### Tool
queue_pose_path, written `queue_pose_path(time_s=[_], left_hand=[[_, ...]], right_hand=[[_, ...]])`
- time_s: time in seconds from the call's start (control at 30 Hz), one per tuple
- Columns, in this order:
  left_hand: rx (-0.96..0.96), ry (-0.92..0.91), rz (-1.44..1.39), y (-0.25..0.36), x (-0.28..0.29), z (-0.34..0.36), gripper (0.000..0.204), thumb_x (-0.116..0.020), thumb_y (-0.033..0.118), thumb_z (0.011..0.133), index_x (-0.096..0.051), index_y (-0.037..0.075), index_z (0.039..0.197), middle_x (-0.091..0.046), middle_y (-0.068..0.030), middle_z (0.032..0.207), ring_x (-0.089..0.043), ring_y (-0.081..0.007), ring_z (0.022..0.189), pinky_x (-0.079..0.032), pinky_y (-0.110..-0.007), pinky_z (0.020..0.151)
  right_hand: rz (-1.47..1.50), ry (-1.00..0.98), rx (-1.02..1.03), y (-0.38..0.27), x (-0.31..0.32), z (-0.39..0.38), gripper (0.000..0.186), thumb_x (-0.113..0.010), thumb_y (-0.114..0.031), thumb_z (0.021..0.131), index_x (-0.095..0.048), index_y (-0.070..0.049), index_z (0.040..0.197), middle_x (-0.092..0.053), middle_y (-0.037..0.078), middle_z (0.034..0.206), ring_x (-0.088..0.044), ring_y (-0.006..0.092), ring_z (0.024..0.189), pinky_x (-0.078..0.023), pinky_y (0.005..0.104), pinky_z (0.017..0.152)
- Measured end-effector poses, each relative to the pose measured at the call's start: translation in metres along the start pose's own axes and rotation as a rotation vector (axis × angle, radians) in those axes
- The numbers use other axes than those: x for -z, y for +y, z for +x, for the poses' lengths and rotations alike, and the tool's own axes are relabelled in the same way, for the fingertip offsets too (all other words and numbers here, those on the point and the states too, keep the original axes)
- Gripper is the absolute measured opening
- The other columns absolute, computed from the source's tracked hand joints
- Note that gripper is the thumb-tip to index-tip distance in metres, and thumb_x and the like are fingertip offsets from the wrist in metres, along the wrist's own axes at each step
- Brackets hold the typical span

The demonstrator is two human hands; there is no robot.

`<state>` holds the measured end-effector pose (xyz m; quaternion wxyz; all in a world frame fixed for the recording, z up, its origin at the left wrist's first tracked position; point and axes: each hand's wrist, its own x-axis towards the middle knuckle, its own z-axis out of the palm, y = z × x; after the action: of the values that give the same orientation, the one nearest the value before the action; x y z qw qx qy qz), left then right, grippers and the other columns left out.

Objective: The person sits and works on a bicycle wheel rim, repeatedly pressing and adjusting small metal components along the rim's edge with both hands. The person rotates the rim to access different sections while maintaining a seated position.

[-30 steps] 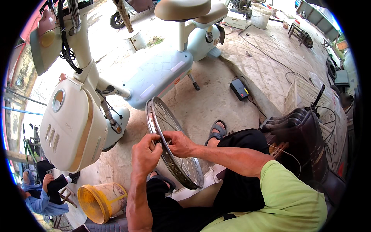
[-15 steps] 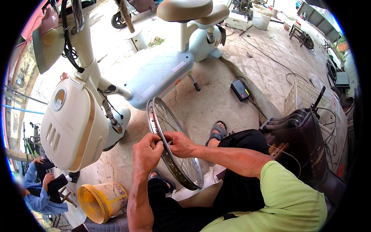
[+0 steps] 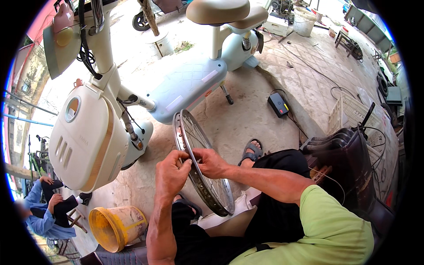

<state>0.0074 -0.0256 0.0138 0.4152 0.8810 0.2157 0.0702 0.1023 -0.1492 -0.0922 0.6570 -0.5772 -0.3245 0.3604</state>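
The wheel [image 3: 201, 161], a bare spoked metal rim, stands upright on the concrete between the person's knees, just in front of a pale scooter [image 3: 132, 110]. It looks stiff and fairly light, its chrome likely slick and its thin spokes easy to bend, so the rim edge seems the safest place to hold it. The left hand [image 3: 172, 172] curls over the rim's near edge, fingers [image 3: 183, 165] bent close and pinching at the rim. The right hand [image 3: 212, 162] meets it from the other side, fingers closed on the same stretch of rim. A yellow bucket [image 3: 117, 227] lies tipped nearby.
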Motion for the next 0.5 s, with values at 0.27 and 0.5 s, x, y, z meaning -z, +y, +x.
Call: queue_pose_path(time_s=[0.27,0.5], left_hand=[[0.026,-0.008,0.017,-0.0017,0.0003,0.0004,0.012,-0.069,0.009,0.082,-0.07,0.002,0.092,-0.059,-0.008,0.059,-0.055,-0.0153,0.052,-0.048,-0.033,0.056],[0.003,-0.011,0.016,-0.0022,0.0006,-0.0003,0.011,-0.07,0.01,0.081,-0.07,0.003,0.09,-0.057,-0.0083,0.057,-0.056,-0.0164,0.052,-0.048,-0.033,0.056]], right_hand=[[-0.081,0.025,0.017,-0.0056,-0.0023,-0.0022,0.029,-0.071,-0.017,0.091,-0.066,0.0,0.114,-0.073,0.01,0.1,-0.068,0.015,0.092,-0.054,0.0314,0.083],[-0.004,0.024,0.028,-0.0025,-0.002,-0.0011,0.03,-0.071,-0.016,0.09,-0.066,0.0,0.114,-0.073,0.01,0.101,-0.068,0.0147,0.093,-0.054,0.0311,0.083]])
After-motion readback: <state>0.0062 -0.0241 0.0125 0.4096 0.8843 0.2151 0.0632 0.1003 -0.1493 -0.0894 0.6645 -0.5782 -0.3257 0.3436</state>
